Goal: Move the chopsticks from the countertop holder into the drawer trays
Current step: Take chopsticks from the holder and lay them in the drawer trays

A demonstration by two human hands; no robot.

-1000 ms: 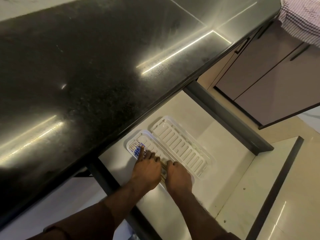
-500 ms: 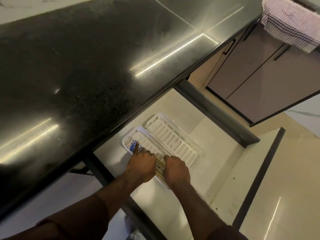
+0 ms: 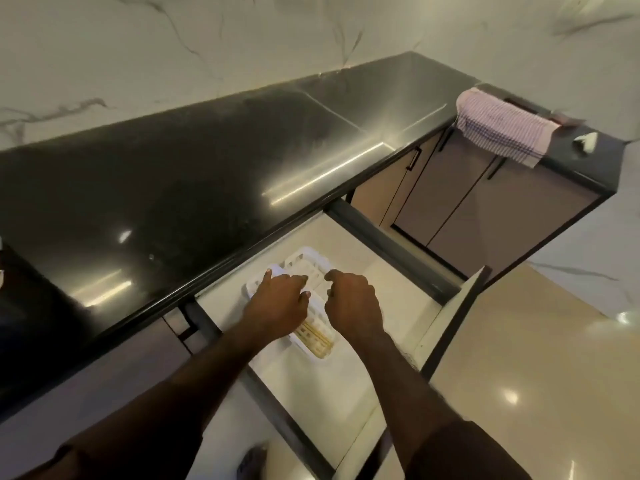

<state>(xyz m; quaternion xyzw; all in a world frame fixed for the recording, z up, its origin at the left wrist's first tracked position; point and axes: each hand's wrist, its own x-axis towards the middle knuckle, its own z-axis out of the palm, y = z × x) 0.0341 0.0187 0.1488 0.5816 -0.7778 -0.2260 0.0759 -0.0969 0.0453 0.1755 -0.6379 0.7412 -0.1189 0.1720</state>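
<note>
Your left hand [image 3: 277,303] and right hand [image 3: 351,303] hover over the two white trays [image 3: 304,258] in the open drawer [image 3: 377,282], fingers loosely curled, apparently holding nothing. The chopsticks [image 3: 317,336] lie in the near tray. Risk: a careless withdrawal could knock them askew. Your hands hide most of both trays; no countertop holder is visible.

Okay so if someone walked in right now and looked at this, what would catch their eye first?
Probably the two hands, left hand and right hand, over the white trays in the open drawer at centre, with pale chopsticks showing in the near end of the left tray. Next, the glossy black countertop across the left, and the striped pink towel draped over its far right edge.
</note>
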